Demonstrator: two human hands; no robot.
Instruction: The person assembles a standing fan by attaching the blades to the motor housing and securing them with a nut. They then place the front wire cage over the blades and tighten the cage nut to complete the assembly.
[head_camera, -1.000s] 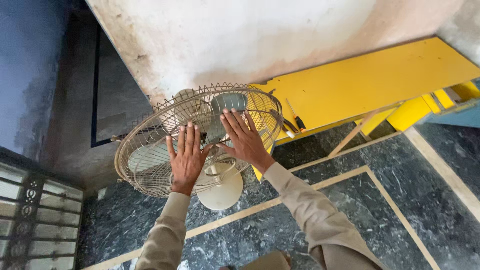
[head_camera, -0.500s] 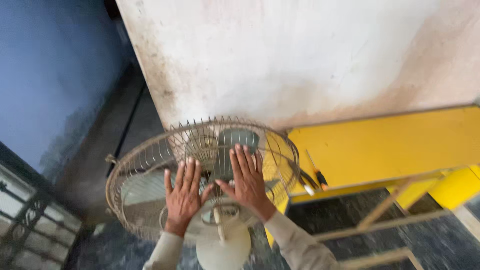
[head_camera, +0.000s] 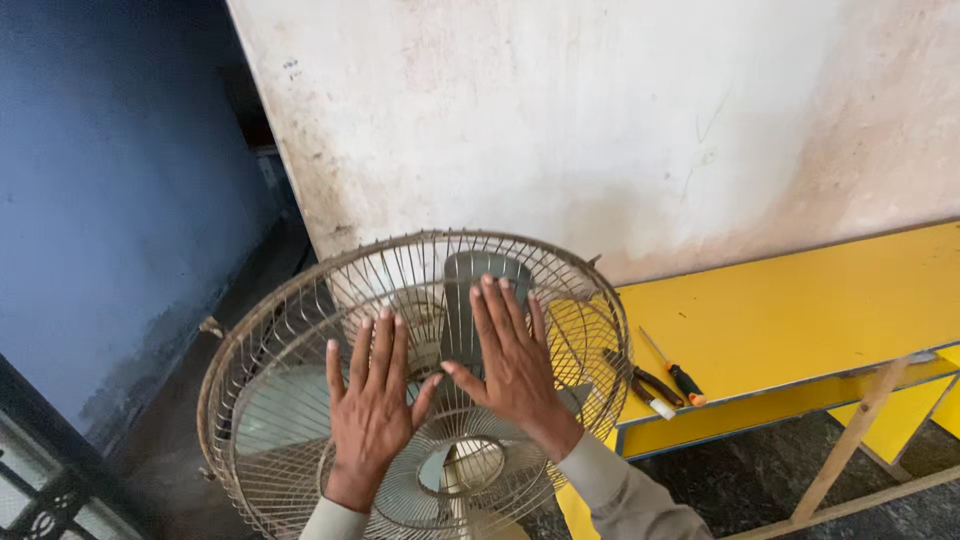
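Compared with half a second ago, the fan fills more of the view and sits lower and closer, so the round base seen below the hands then is now almost cut off by the bottom edge. Both hands lie in the same spot on the wire, fingers a little more spread.

The fan (head_camera: 300, 400), with a rusty wire guard (head_camera: 250, 420) over pale blades, stands on the floor just left of the yellow bench (head_camera: 800, 310), its right rim overlapping the bench's left end, and in front of the stained white wall (head_camera: 600, 120).

The left hand (head_camera: 372, 415) rests flat on the guard left of its centre ring, fingers open, straight and pointing up, gripping nothing. The right hand (head_camera: 515, 365) lies flat beside it, thumb tips nearly meeting, fingers likewise open and spread, their tips reaching the grey motor housing (head_camera: 470, 270) seen through the wire.

On the bench's near left corner lie a screwdriver (head_camera: 672, 367) and pliers (head_camera: 637, 383), just beside the fan's rim.
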